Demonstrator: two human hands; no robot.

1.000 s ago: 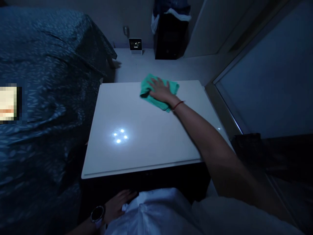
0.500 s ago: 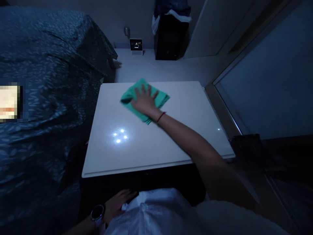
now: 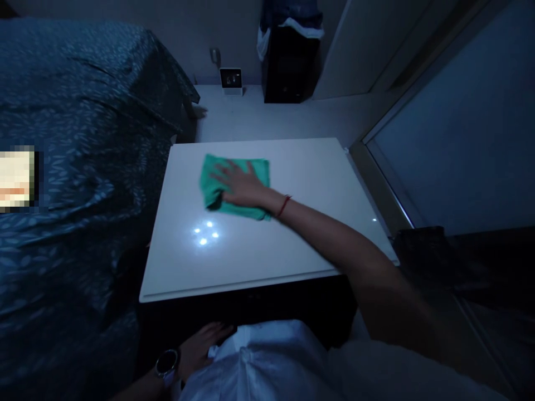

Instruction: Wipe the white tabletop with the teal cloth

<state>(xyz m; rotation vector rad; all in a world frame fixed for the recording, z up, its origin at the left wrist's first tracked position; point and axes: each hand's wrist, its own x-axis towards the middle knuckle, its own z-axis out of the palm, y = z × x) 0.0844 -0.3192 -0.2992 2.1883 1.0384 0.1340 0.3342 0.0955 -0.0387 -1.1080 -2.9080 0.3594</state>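
A green cloth [image 3: 254, 209] lies on the white tabletop [image 3: 301, 239], toward its far left part. My right hand [image 3: 240, 184] rests flat on the cloth with fingers spread, pressing it against the surface. A dark fold of the cloth shows near my thumb. A thin red string circles that wrist. Down by my lap, my left hand [image 3: 200, 345] lies beside my light clothing [image 3: 267, 356], its fingers stretched out and dim in the shadow. A round watch [image 3: 166, 363] is on my left wrist.
A bed with a leaf-patterned cover [image 3: 83, 139] stands along the left. Beyond the table, a small screen device [image 3: 231, 82] and a black cabinet [image 3: 288, 67] with clothes on top stand on the floor. A pale panel [image 3: 468, 139] is at the right.
My right hand has moved slightly left and nearer to me, turning the cloth so its edges lie squarer to the table. My left hand has stayed put.
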